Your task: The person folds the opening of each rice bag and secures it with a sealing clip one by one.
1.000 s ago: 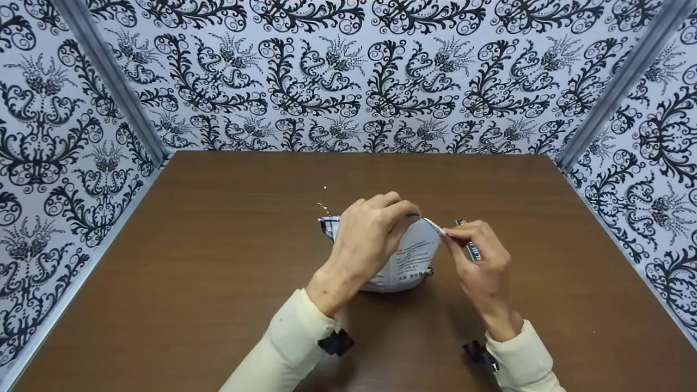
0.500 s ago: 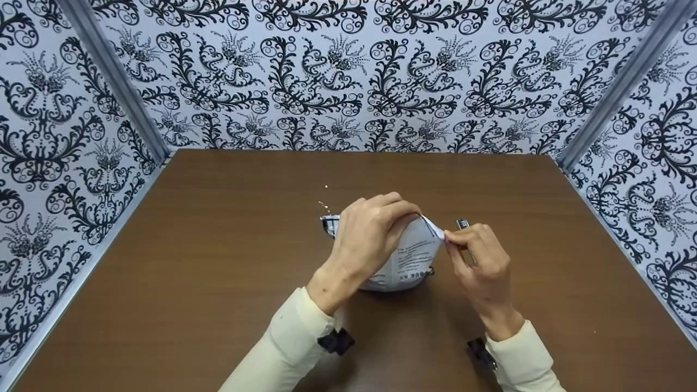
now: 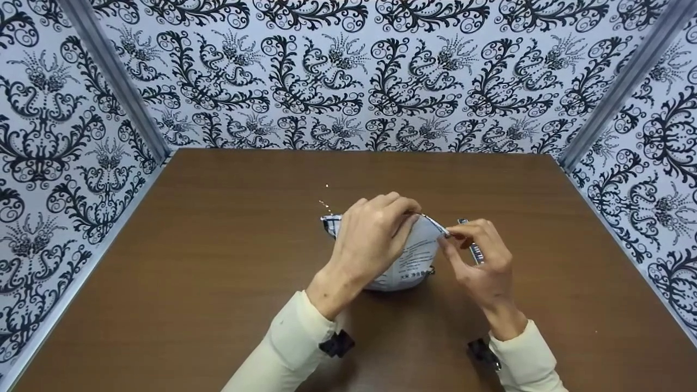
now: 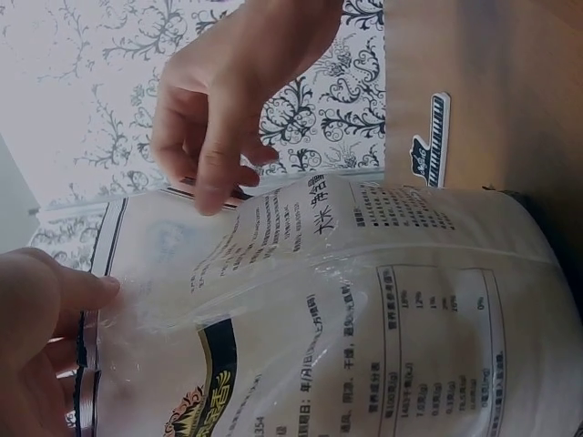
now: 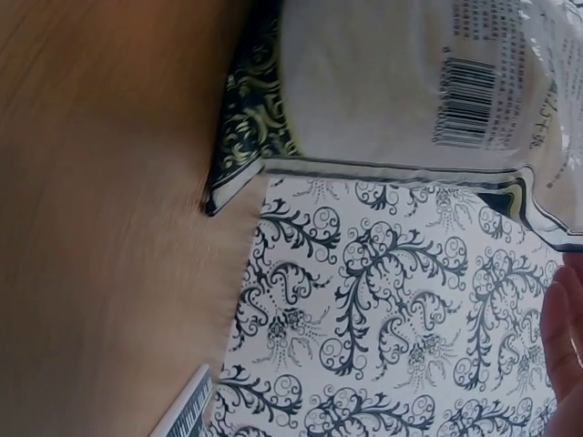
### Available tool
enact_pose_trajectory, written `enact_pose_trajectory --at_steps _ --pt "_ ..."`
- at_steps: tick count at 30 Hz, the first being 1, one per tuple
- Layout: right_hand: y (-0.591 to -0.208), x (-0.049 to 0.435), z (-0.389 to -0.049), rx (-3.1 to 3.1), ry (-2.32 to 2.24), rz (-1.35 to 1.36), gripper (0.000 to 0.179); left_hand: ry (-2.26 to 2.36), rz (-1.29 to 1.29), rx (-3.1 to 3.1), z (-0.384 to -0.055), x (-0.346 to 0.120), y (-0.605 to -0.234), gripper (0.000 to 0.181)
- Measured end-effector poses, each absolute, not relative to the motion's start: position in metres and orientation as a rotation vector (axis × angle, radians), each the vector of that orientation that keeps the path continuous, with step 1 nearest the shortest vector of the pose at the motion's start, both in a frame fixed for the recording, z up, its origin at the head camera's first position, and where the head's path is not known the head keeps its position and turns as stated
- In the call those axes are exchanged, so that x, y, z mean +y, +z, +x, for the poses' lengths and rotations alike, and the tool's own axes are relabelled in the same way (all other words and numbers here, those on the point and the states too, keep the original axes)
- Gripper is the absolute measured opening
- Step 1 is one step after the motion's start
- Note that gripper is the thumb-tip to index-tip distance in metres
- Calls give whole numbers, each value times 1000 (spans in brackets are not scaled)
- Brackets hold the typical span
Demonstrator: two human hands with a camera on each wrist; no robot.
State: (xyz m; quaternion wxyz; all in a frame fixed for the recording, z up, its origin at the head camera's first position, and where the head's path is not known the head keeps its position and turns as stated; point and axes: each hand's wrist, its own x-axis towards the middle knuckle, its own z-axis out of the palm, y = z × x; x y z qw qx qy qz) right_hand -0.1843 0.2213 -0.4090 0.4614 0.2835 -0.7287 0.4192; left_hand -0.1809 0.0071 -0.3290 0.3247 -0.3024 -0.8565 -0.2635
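A plump, pale bag of rice (image 3: 416, 256) with printed text stands upright on the table. My left hand (image 3: 373, 231) grips its top edge, palm toward the bag. In the left wrist view, the thumb of the left hand (image 4: 41, 300) lies on the bag's face by the dark-lined top seam. My right hand (image 3: 484, 253) pinches the top right corner between thumb and index finger, its other fingers curled. The right wrist view shows the side seam of the bag (image 5: 364, 100), a barcode and a dark patterned bottom corner; only fingertips (image 5: 565, 319) show at the right edge.
A small flat piece with a piano-key pattern (image 4: 437, 137) lies on the brown table (image 3: 218, 261) to the bag's right, partly behind my right hand in the head view. A line of pale specks (image 3: 325, 206) lies behind the bag. Patterned walls enclose the table.
The top edge between my hands spread into a wider white flap half a second ago and is narrow again now. My right thumb and fingers have shifted slightly at the corner; the left hand keeps its place.
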Motion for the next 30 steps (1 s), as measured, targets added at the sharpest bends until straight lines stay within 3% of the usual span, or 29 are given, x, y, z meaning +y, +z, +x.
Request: enact_pose_trajectory --at_steps 6,11,30 --pt "-401 221 -181 -1877 1316 671 22 -655 -755 -2250 -179 7 -329 10" --pt "-393 221 -181 -1970 1510 622 36 -629 -744 -2258 -179 7 -329 10" --pt "-396 210 -183 -1987 1551 671 24 -720 -777 -2246 -183 7 -332 9"
